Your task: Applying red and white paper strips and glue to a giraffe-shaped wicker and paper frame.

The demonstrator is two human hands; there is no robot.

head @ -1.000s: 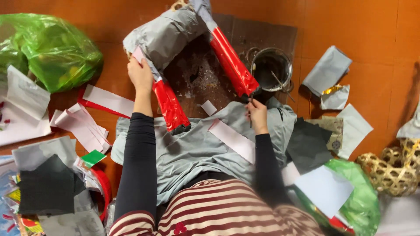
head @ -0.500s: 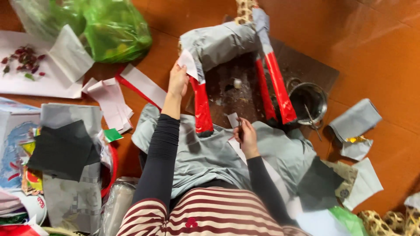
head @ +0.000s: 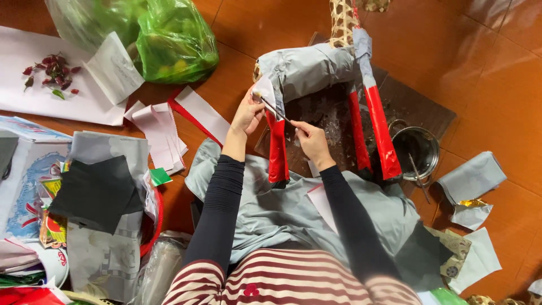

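Two hands on one grey paper figure with three red legs.
Left hand (head: 247, 116) pinches a paper flap (head: 264, 89); right hand (head: 309, 138) grips a thin stick (head: 273, 107), tip at the flap, figure (head: 307, 69) just beyond fingertips.

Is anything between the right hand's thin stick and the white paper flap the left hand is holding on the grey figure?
Nothing visible stands in the way. The left hand pinches the white paper flap on the grey paper-covered figure, and the thin stick held by the right hand already reaches the flap with its tip.
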